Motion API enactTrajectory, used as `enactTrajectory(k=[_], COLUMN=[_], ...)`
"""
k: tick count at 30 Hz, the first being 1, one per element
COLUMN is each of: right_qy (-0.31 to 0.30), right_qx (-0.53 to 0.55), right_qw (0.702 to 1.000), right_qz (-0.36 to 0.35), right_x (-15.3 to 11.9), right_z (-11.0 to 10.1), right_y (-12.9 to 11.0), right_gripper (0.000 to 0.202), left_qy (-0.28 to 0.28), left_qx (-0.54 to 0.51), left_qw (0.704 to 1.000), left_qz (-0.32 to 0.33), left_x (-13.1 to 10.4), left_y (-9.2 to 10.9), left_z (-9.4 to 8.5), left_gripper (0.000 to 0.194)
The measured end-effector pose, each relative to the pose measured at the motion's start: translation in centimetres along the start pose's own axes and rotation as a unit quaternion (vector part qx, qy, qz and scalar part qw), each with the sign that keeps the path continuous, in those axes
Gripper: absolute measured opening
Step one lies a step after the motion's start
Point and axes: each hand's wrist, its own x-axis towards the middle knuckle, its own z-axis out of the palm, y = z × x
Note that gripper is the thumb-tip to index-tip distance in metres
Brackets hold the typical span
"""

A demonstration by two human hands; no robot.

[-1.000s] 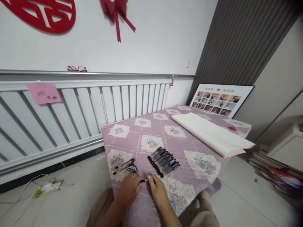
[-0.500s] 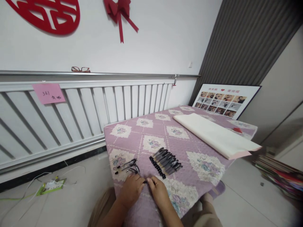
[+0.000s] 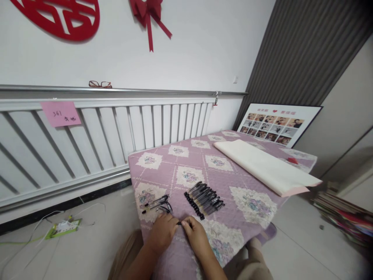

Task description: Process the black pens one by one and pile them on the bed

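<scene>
At the near edge of the table, my left hand [image 3: 163,231] and my right hand [image 3: 194,233] are close together, fingers closed. Between their fingertips shows a short black piece of a pen [image 3: 179,223]; the rest of it is hidden by the fingers. Just beyond my left hand lie a few loose pens and black pen parts [image 3: 157,203]. Beyond my right hand, several black-capped clear pens [image 3: 204,199] lie side by side in a slanting row, caps toward me or to the left.
A purple flowered cloth covers the table [image 3: 186,153]. A folded cream sheet [image 3: 262,165] lies across its right side, with a photo board [image 3: 271,122] behind. The radiator [image 3: 116,136] runs along the wall. A power strip [image 3: 64,228] with cables is on the floor at left.
The view has shifted very slightly. Both hands stay in nearly the same place on the black pen piece, with my right fingers a little changed in pose.
</scene>
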Motion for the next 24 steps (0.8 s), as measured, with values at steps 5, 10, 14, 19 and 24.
enactTrajectory(k=[5, 10, 14, 19, 24], right_qy=[-0.029, -0.015, 0.013, 0.023, -0.002], right_qx=[0.046, 0.063, 0.012, -0.043, -0.025], right_qw=[0.998, 0.998, 1.0, 0.999, 1.0], right_qz=[-0.012, -0.001, -0.005, -0.008, -0.003], right_x=[-0.05, 0.03, 0.03, 0.2, 0.26], right_z=[-0.33, -0.42, -0.31, 0.0, -0.18], right_y=[0.44, 0.51, -0.13, -0.15, -0.03], right_gripper=[0.013, 0.023, 0.027, 0.037, 0.032], left_qy=[-0.002, 0.003, 0.011, 0.012, -0.004], left_qx=[-0.004, -0.011, -0.011, -0.004, -0.005], left_qw=[1.0, 1.0, 1.0, 1.0, 1.0], left_qz=[-0.007, -0.011, -0.009, -0.009, -0.011], left_x=[-0.04, -0.1, -0.1, -0.03, 0.0], left_y=[0.16, 0.13, 0.0, -0.04, 0.09], left_z=[-0.18, -0.27, -0.18, -0.1, -0.23], left_gripper=[0.019, 0.02, 0.018, 0.018, 0.017])
